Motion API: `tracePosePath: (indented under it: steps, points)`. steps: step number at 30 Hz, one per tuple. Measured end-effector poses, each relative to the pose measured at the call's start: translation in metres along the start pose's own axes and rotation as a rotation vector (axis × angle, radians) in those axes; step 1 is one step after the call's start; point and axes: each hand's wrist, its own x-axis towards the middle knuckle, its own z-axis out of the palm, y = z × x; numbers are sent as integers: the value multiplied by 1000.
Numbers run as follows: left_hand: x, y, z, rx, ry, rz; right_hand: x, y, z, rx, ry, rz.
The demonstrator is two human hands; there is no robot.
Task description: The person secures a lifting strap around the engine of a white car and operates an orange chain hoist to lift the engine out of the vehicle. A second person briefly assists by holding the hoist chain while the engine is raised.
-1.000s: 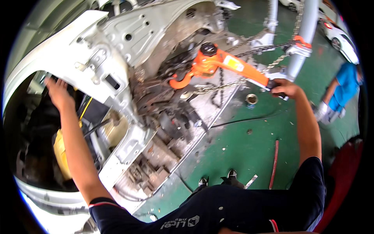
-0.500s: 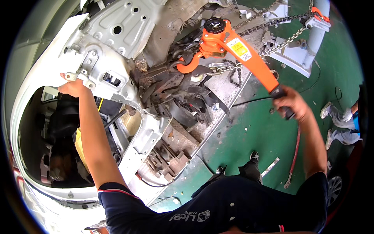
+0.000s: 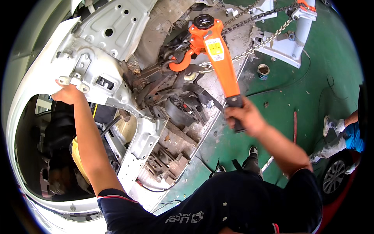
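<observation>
An orange lever hoist (image 3: 224,74) with a black knob hangs in front of me, its long lever pointing toward me. Around the black grip at the lever's end my right hand (image 3: 249,118) is closed. The hoist's orange hook (image 3: 180,65) catches a dark link by the torn, rusty metal of the car. Dark chains (image 3: 265,15) run from the hoist to a grey post at the upper right. At the left, my left hand (image 3: 67,93) grips the edge of the white car body (image 3: 46,58), just under a metal bracket (image 3: 74,82); some fingers are hidden.
A grey post (image 3: 304,33) stands on the green floor (image 3: 280,105), near an open can (image 3: 263,70). Thin cables cross the floor. At the far right a person's legs (image 3: 331,150) show beside a red car's wheel (image 3: 334,176). A platform edge (image 3: 206,136) runs diagonally before me.
My right hand has swung the hoist's lever leftward and toward me, from the right. The left hand keeps its place on the car body. The whole view has shifted slightly.
</observation>
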Motion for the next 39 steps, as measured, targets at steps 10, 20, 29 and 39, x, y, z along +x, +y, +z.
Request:
tracePosePath:
  steps: [10, 20, 29, 39]
  points:
    - [-4, 10, 0, -88, -44, -178, 65, -217, -223, -780, -165, 148]
    - [-6, 8, 4, -74, -43, -130, -7, 6, -1, -33, 155, -100]
    - [-7, 9, -3, -73, -47, -103, 11, 34, 15, -6, 65, -142]
    - [35, -47, 20, -285, -143, 200, 45, -205, -183, -673, -235, 81]
